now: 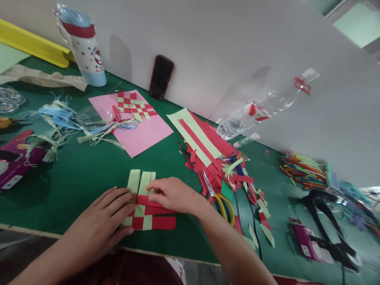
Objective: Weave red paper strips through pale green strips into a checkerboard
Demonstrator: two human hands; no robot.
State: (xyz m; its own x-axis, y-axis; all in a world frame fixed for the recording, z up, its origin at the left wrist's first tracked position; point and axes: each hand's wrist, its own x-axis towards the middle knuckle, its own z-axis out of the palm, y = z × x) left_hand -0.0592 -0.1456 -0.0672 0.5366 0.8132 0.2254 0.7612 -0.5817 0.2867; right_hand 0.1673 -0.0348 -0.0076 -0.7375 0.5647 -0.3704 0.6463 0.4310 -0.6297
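Note:
A half-woven mat of red and pale green paper strips lies on the green table near its front edge. My left hand lies flat on the mat's left side, fingers stretched out and pressing it down. My right hand rests on the upper red strip, its fingertips pinched on the strip where it crosses the green strips. The strips stick out above both hands.
A finished red-and-green weave lies on pink paper. To the right are a heap of red and green paper scraps, yellow-handled scissors, a plastic bottle and coloured sticks. A phone leans on the wall; a cup stands far left.

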